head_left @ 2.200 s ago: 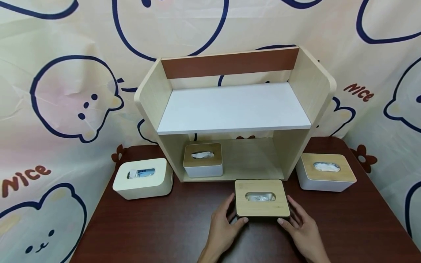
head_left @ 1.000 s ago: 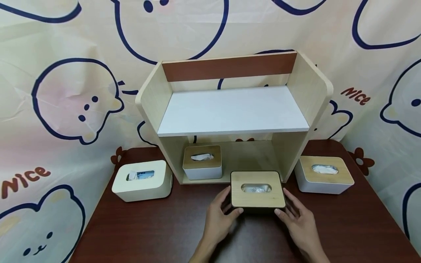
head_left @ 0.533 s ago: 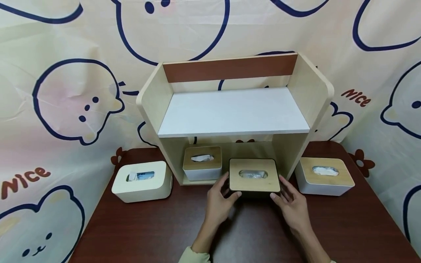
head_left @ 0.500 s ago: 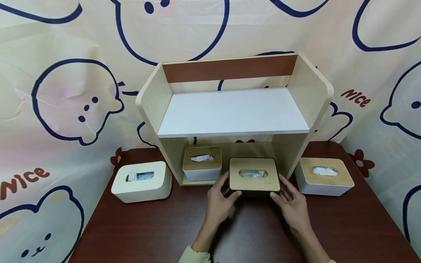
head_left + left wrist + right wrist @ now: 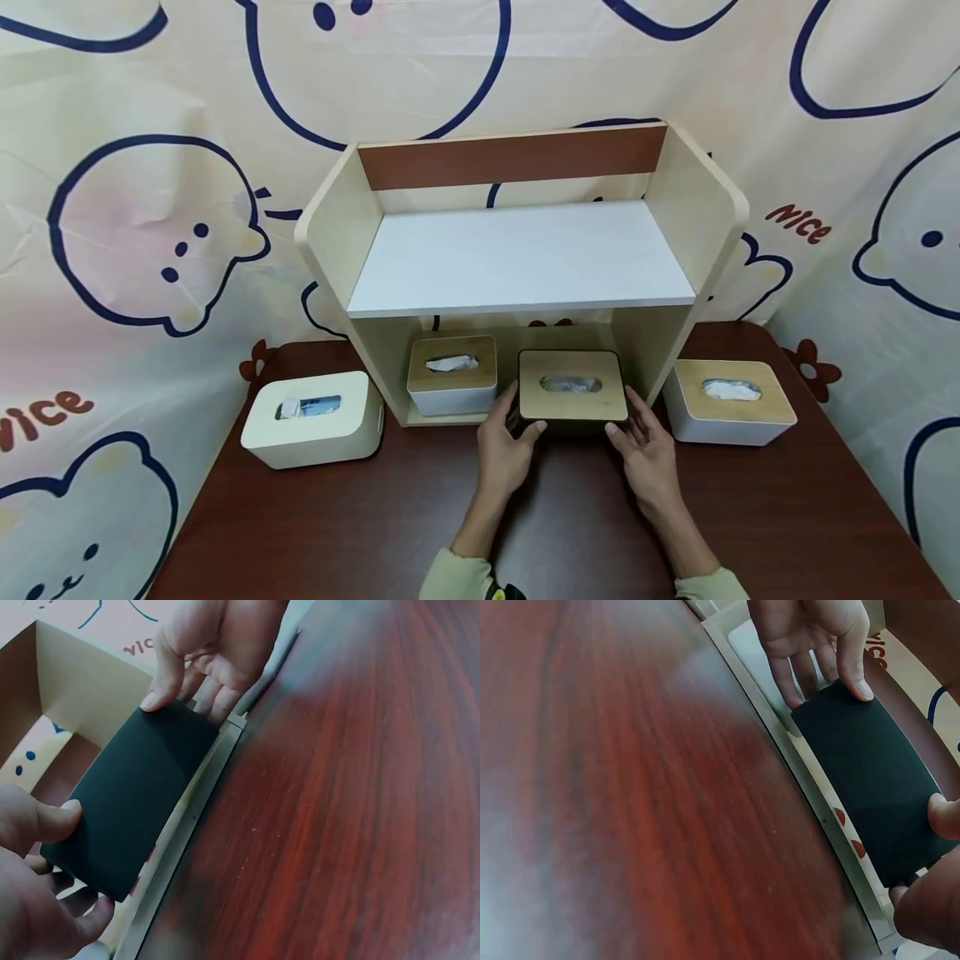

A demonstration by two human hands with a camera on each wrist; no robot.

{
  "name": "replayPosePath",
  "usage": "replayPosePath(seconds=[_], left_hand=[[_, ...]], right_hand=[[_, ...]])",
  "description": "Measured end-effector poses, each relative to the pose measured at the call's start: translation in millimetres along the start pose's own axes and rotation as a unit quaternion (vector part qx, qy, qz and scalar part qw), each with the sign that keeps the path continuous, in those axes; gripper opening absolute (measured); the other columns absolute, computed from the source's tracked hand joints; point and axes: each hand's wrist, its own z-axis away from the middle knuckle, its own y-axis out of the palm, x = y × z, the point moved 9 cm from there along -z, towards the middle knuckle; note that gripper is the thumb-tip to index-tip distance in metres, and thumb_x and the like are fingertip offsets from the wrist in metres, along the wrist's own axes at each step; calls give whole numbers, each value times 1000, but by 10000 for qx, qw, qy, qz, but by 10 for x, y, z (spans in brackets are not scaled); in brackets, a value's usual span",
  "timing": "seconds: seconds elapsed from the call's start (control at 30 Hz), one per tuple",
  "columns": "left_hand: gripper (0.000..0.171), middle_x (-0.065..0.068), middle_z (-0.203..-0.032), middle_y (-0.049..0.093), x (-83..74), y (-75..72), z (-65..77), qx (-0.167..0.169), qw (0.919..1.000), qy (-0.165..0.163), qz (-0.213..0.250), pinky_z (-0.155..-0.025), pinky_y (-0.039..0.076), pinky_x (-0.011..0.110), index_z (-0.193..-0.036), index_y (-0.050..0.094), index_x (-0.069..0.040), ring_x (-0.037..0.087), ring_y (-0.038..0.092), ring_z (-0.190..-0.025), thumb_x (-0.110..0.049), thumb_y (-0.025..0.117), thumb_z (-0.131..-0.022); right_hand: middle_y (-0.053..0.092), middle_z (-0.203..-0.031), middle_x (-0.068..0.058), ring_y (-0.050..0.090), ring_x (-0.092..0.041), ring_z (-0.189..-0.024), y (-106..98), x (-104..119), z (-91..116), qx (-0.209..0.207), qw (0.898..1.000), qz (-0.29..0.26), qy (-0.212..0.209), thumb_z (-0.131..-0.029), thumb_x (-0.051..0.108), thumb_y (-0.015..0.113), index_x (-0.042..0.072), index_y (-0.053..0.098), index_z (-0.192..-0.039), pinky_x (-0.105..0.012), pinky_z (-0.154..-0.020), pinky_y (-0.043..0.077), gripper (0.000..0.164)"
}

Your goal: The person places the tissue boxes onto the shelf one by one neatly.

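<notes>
A tissue box (image 5: 572, 404) with a light wooden lid and black sides is held between both hands at the front of the small shelf's lower compartment. My left hand (image 5: 504, 446) grips its left end, thumb on the near side, and my right hand (image 5: 647, 458) grips the right end likewise. In the left wrist view the box's dark side (image 5: 139, 799) faces the camera, the left hand (image 5: 34, 885) at lower left. From the right wrist view, the right hand (image 5: 934, 896) is partly cut off. Whether the box touches the shelf floor is hard to tell.
Left of it, a white tissue box with a wooden lid (image 5: 452, 400) stands in the wooden shelf unit (image 5: 333, 225). A cream tissue box (image 5: 313, 437) is on the dark desk (image 5: 337, 533) to the left, another white one with a wooden lid (image 5: 731, 427) to the right.
Both hands have carried the black-sided tissue box away from the person and slightly left, from over the desk to the lower compartment's front. More of both sleeves now shows.
</notes>
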Motion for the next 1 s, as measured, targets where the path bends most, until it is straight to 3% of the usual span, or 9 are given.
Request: replayPosePath(seconds=[0.23, 0.43, 0.57, 0.77, 1.0], left_hand=[[70, 22, -163, 51, 101, 25, -65, -245, 9994, -235, 78, -111, 56, 56, -160, 50, -6, 43, 60, -139, -5, 80, -96], [68, 23, -165, 47, 98, 67, -133, -287, 9983, -189, 477, -119, 49, 54, -160, 49, -3, 41, 44, -154, -1, 76, -97], [68, 23, -165, 47, 120, 80, -162, -336, 9981, -182, 480, -119, 49, 54, -160, 49, -4, 40, 43, -155, -1, 76, -97], [68, 27, -164, 48, 122, 78, -210, -453, 9978, 20, 490, -116, 51, 57, -158, 50, 0, 45, 43, -154, 0, 77, -96], [68, 24, -165, 46, 191, 114, -211, -361, 9978, -241, 500, -118, 50, 55, -159, 49, -3, 42, 42, -155, 0, 77, -97]], right_hand=[[22, -178, -8, 19, -26, -166, 73, -15, -131, -140, 9996, -197, -126, -109, 1, 58, 11, 29, -171, -19, -128, 31, 70], [25, -177, -9, 22, -26, -165, 95, -7, -211, -321, 9991, -257, -110, -109, 2, 60, 13, 32, -170, -12, -122, 35, 68], [28, -176, -9, 24, -24, -165, 109, 7, -253, -370, 9988, -286, -118, -108, 2, 60, 12, 33, -170, -19, -127, 34, 68], [25, -177, -7, 22, -22, -165, 116, 0, -307, -311, 9991, -280, -25, -109, 3, 60, 13, 33, -170, -38, -134, 28, 67], [21, -178, -6, 21, -22, -165, 101, -55, -323, -271, 9994, -196, 86, -109, 4, 60, 13, 32, -170, -46, -134, 26, 67]])
